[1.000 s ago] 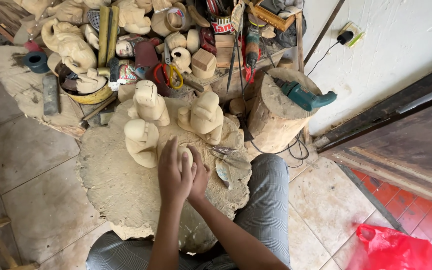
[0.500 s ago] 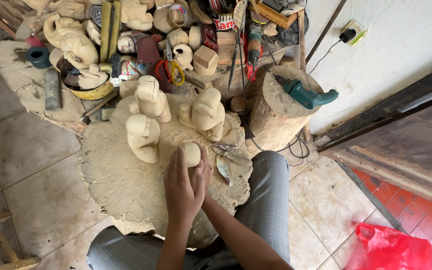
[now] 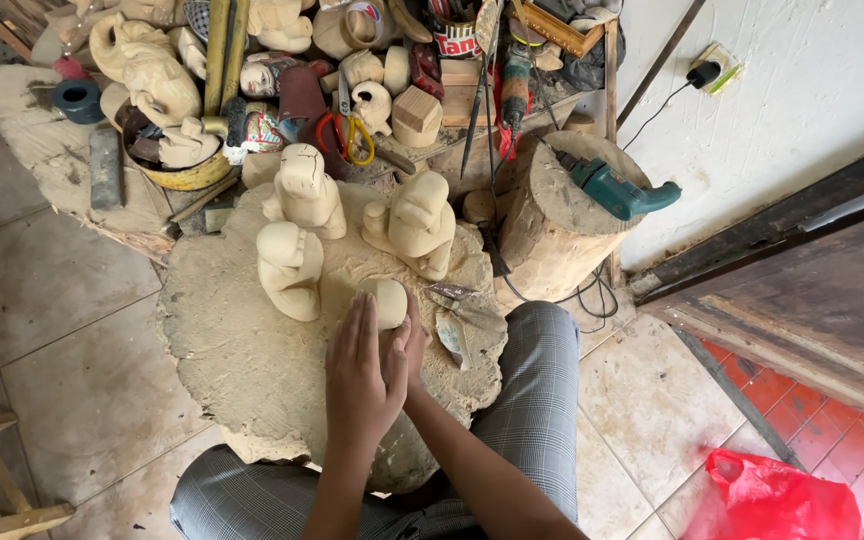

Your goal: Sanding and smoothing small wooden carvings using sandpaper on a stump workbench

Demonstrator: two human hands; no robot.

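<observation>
Item: small pale wooden carving, rounded, standing just left of frame centre on the rough wooden work slab. Its long axis appears roughly upright, leaning slightly toward the top of the frame; finer detail cannot be told.

Left hand: lies flat, fingers extended and close together, pointing up the frame. The carving sits directly beyond its fingertips, touching or nearly so. The hand is open and grips nothing visible.

Right hand: mostly hidden under the left; only its thumb side shows, pressed against the carving's lower right flank. Whether it closes around the piece cannot be told.

Relation: the carving lies up-frame from both hands, the right nearer and in contact, the left laid over it.

Surroundings: three larger unfinished figures stand above the carving; a teal power drill rests on a log stump at upper right; a red plastic bag lies at lower right.
</observation>
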